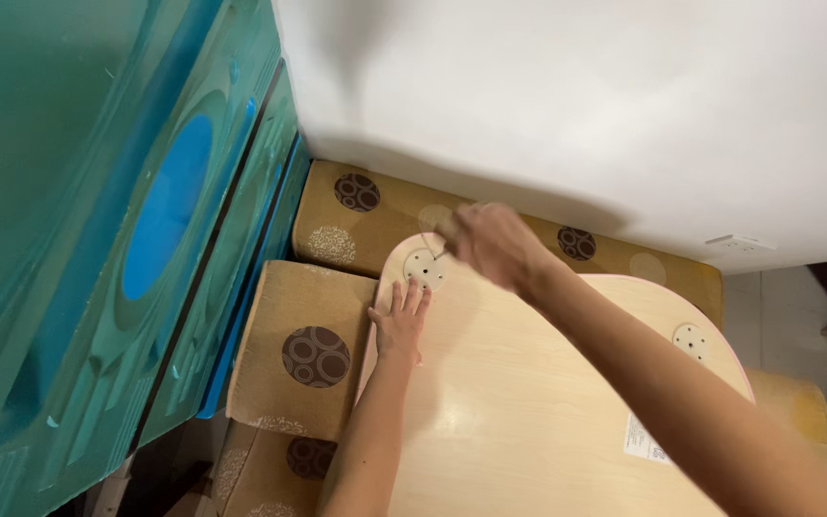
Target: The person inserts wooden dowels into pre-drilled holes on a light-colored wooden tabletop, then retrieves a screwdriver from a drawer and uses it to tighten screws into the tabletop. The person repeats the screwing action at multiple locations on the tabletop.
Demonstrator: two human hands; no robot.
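The pale wooden board (528, 402) lies across brown patterned cushions (303, 349). Beside its round mounting plate (425, 268) the left hand (399, 321) presses flat, fingers spread. The blurred right hand (490, 244) pinches something thin; on soft cushions, the board could shift.

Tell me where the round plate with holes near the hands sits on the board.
In the head view, the round plate sits at the far left corner of the wooden board, just above the left hand and beside the right hand.
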